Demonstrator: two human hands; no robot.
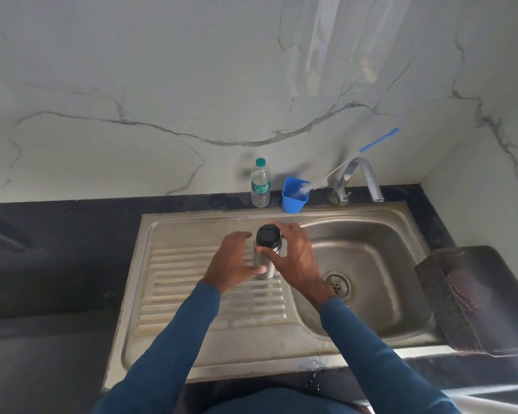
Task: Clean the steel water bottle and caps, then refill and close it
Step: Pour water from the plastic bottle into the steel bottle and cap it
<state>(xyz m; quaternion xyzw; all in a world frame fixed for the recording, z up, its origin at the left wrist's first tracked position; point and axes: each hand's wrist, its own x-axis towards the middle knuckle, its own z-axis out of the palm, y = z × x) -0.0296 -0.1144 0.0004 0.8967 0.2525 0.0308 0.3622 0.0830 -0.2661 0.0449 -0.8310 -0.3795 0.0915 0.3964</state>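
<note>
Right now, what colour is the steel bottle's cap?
The cap on the steel bottle is black; head view.

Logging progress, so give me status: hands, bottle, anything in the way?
Right hand grips steel bottle near its black cap. Left hand open beside it. Bottle upright on draining board. Nothing in the way.

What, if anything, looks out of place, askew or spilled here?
Nothing stands out. The steel bottle stands upright and capped on the drainboard, the right hand gripping its top; the brush sits in the blue cup.
</note>
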